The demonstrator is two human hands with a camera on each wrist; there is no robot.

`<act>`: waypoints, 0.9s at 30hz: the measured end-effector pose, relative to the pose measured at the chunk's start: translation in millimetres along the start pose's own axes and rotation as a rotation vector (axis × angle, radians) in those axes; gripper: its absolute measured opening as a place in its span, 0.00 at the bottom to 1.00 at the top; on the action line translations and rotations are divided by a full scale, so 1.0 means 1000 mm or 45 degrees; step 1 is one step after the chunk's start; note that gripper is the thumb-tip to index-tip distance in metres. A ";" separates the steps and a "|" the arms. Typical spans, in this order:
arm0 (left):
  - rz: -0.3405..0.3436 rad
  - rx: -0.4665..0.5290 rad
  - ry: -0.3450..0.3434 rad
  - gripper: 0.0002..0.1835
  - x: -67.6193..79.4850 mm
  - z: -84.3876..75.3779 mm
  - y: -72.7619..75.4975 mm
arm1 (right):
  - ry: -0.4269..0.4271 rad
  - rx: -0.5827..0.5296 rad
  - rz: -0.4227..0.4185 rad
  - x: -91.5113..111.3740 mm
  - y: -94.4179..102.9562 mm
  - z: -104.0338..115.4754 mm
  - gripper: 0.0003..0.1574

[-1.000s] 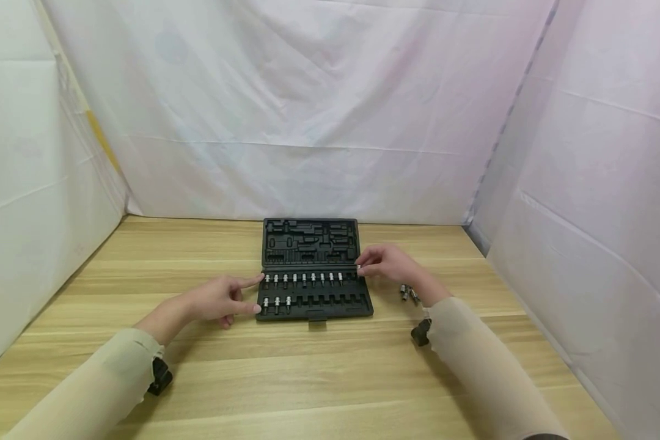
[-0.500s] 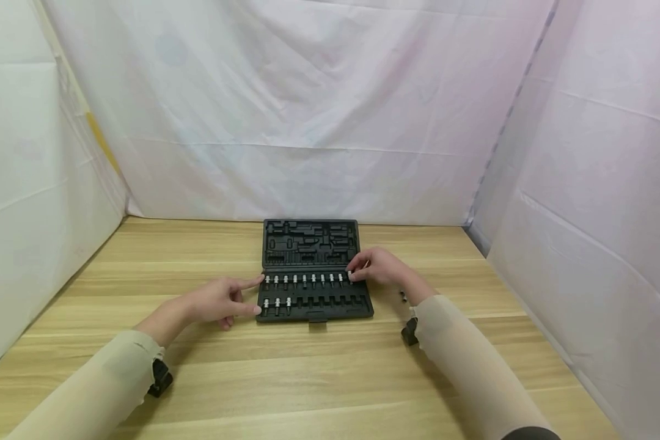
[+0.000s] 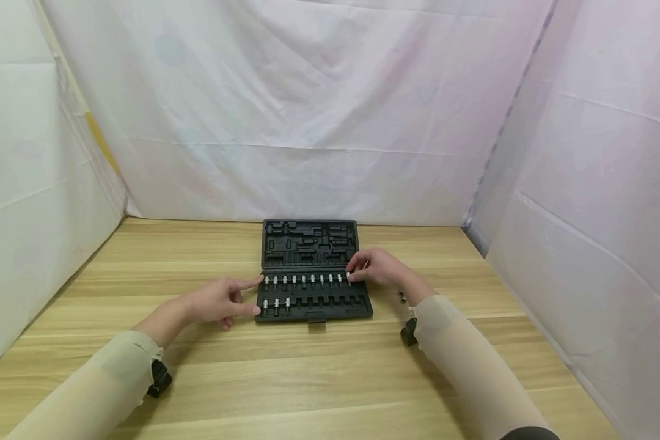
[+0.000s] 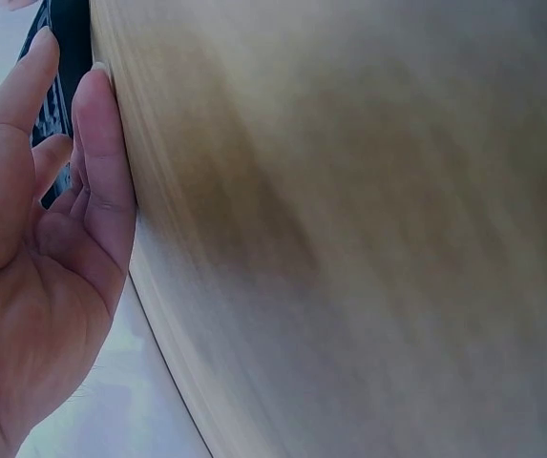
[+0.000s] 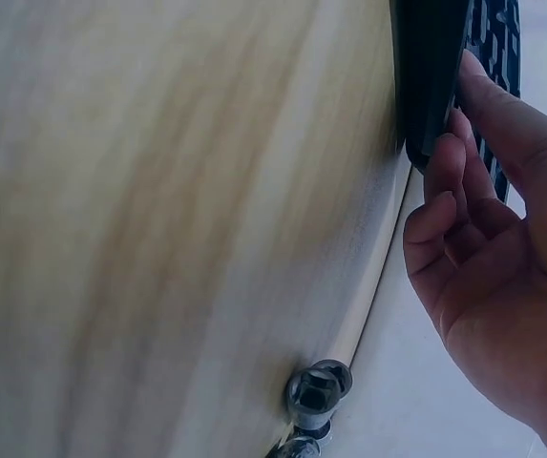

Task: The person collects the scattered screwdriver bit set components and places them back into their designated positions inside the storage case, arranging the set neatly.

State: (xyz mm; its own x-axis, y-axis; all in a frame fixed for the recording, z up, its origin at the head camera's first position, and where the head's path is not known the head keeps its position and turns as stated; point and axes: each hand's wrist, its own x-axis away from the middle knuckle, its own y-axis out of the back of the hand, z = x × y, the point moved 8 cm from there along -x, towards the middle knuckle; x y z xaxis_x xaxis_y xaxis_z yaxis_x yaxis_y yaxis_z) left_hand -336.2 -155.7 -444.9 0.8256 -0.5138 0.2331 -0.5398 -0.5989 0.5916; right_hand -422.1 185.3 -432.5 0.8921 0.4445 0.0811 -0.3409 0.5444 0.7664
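A black socket case (image 3: pixel 302 314) lies unfolded on the table, its moulded lid (image 3: pixel 310 244) at the back. Several silver bit sockets (image 3: pixel 313 279) stand along its upper row, and three more sit at the left of the lower row. My right hand (image 3: pixel 381 266) pinches a bit socket (image 3: pixel 349 276) between thumb and fingertips at the right end of the upper row. At the case's left edge, the straight index finger and thumb of my left hand (image 3: pixel 217 300) touch the corners. In the right wrist view the case wall (image 5: pixel 432 81) hides the pinched socket.
Loose bit sockets (image 5: pixel 313 395) lie on the wooden table to the right of the case, partly hidden by the right forearm in the head view. Vacant slots (image 3: pixel 332 301) run along the lower row's right part. White cloth (image 3: pixel 302 110) encloses the table's back and sides.
My right hand has moved slightly left with the bit socket, from the case's right edge to the upper row's last slot, then stayed there. The left hand has kept its place.
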 end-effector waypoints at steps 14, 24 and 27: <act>0.001 -0.003 -0.016 0.49 -0.001 0.000 0.000 | -0.011 0.018 -0.022 0.001 -0.001 0.000 0.04; 0.002 0.000 -0.005 0.49 -0.001 0.001 0.000 | -0.059 -0.004 -0.010 0.001 -0.003 0.000 0.02; 0.002 0.002 -0.013 0.49 -0.001 0.000 -0.001 | -0.060 -0.011 0.001 0.001 -0.003 0.000 0.02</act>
State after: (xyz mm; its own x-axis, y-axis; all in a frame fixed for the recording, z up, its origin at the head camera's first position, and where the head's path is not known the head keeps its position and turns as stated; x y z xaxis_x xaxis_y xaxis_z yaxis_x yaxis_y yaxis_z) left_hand -336.7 -154.9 -445.5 0.8232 -0.5208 0.2263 -0.5412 -0.5989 0.5903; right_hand -420.3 184.1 -435.4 0.9048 0.4109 0.1121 -0.3441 0.5502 0.7608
